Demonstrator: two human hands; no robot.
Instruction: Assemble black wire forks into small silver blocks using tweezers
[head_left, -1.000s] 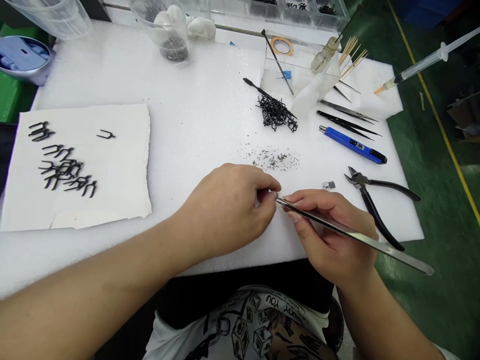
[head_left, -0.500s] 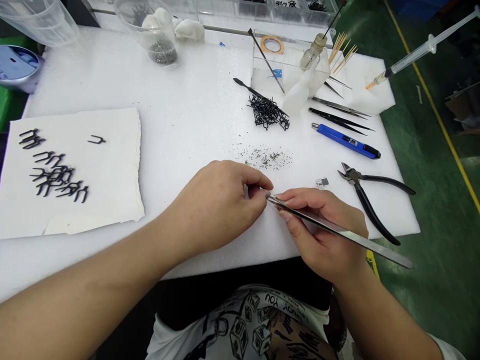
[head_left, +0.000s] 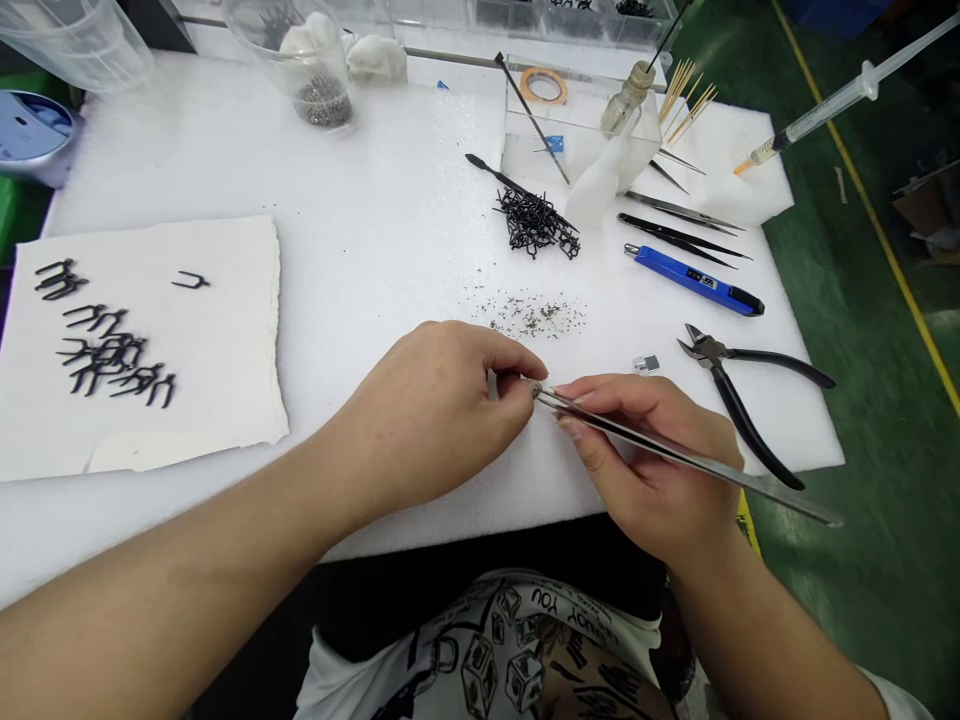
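- The white foam sheet on the surface (head_left: 375, 220) fills most of your view, and your work sits near its front edge, with your forearms reaching in from below.
- To your left, a torn-edged paper sheet (head_left: 225, 250) carries a loose group of black wire forks (head_left: 112, 345).
- Ahead of your hands lie a tangled pile of black wire parts (head_left: 536, 222) and a scatter of grey specks (head_left: 532, 315).
- To your right lie black-handled side cutters (head_left: 739, 400), a blue pen-shaped tool (head_left: 694, 280) and a small metal block (head_left: 646, 364).
- Very little has changed in the last moment: your hands have shifted only slightly and remain together.
- Your left hand (head_left: 431, 410) is clenched in a pinch around a small metal piece (head_left: 493, 385), which sits in those fingers just above the foam, partly hidden. Its exact shape is hard to tell.
- Your right hand (head_left: 645, 460) grasps long steel tweezers (head_left: 622, 433), their tips right at your left fingertips. You can't quite tell whether the tips grip the piece.
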